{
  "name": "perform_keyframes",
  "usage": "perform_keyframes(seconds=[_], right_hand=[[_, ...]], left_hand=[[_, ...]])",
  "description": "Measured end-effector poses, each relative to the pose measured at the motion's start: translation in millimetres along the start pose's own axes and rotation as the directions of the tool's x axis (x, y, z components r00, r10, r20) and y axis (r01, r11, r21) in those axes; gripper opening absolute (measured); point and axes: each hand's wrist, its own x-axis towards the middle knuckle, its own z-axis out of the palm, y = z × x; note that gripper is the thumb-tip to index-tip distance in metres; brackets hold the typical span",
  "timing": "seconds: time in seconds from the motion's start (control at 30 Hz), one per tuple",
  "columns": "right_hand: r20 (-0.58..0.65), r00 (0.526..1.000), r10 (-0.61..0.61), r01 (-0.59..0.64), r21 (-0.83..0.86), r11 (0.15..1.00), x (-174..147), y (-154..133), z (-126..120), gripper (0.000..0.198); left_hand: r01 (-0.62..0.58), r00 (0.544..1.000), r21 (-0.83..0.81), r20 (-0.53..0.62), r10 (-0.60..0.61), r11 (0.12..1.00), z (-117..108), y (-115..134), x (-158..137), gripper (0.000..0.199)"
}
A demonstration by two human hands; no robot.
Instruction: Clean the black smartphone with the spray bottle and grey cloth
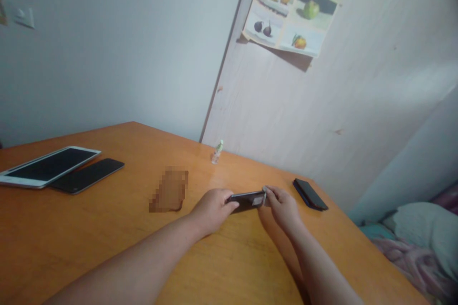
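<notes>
My left hand (213,209) is closed around the left end of a dark smartphone (243,202), its thumb lying on the near face. The phone is held up above the wooden table (222,267), tilted, with a pale reflection or patch near its right end. My right hand (284,207) is closed at that right end, thumb and fingers pinching a small whitish wipe (265,195) against the phone's edge. Most of the wipe is hidden by the fingers, so its full shape cannot be made out.
On the left lie a white tablet (53,164) and a black phone (89,176) beside it. A pixelated brownish item (170,193) is left of my hands. A small clear bottle (217,152) stands near the back edge. At right lies a dark wallet-like object (310,194).
</notes>
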Motion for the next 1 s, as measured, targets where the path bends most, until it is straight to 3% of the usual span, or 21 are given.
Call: perform_keyframes(seconds=[0.13, 0.3, 0.43, 0.57, 0.83, 1.0], right_hand=[[-0.001, 0.995, 0.103, -0.101, 0.155, 0.983, 0.0, 4.9, 6.6, 0.034], [-0.061, 0.986, 0.155, -0.137, 0.241, 0.961, -3.8, -3.9, 11.3, 0.039], [-0.007, 0.985, 0.173, -0.16, 0.349, 0.923, -7.8, -13.8, 16.2, 0.038], [0.053, 0.979, 0.197, -0.204, 0.332, 0.921, -9.2, -15.1, 23.0, 0.031], [0.08, 0.977, 0.199, -0.214, 0.304, 0.928, -10.8, -9.8, 31.9, 0.02], [0.116, 0.978, 0.175, -0.203, 0.298, 0.933, -12.9, -10.6, 36.1, 0.019]], left_hand=[[0.038, 0.999, -0.044, 0.008, -0.037, 0.998, 1.9, -4.7, 1.5, 0.024], [0.108, 0.994, -0.118, 0.021, -0.106, 0.987, 5.5, -10.5, 3.2, 0.023], [0.169, 0.986, -0.165, 0.016, -0.168, 0.972, 8.1, -13.2, 3.7, 0.023], [0.161, 0.986, -0.179, -0.015, -0.167, 0.97, 6.8, -12.0, 4.2, 0.017], [0.181, 0.982, -0.195, -0.013, -0.186, 0.964, 2.4, -10.5, 4.8, 0.025], [0.213, 0.977, -0.178, 0.055, -0.206, 0.961, -0.1, -3.9, -1.9, 0.053]])
